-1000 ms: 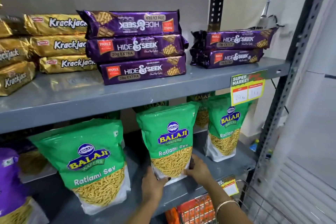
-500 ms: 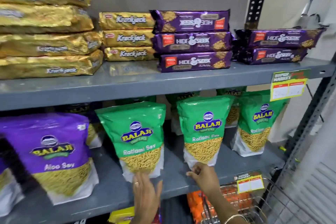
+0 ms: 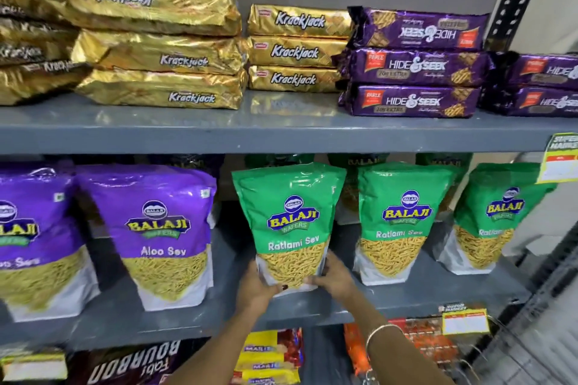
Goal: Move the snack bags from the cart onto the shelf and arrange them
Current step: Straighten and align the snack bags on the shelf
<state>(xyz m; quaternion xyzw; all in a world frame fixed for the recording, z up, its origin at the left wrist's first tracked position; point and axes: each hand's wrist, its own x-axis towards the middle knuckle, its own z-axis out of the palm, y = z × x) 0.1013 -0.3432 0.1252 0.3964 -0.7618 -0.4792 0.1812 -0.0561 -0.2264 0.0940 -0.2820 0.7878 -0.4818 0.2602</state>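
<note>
We have both hands closed around the base of a green Balaji Ratlami Sev bag (image 3: 289,225): our left hand (image 3: 259,286) cups its lower left corner and our right hand (image 3: 333,280) its lower right, thumbs across the front of the clear window. Holding it low at both corners seems meant to let us square the gusset on the middle shelf (image 3: 422,294) and keep the pouch upright with its label facing out. The bag stands on that shelf, near the front edge. Just to its right stand two more Ratlami Sev bags (image 3: 403,222), apart from one another, with further green bags partly hidden behind them. To its left, across a gap, stand purple Aloo Sev bags (image 3: 150,228), so the flavours are grouped by colour. On the upper shelf (image 3: 281,134), gold Krackjack packs (image 3: 297,50) and purple Hide & Seek packs (image 3: 416,66) lie stacked flat. A wire cart (image 3: 453,353) shows at the lower right, below a price tag (image 3: 465,322); what it carries is too blurred to tell. We judge this bag is being nudged into line with its neighbours.
</note>
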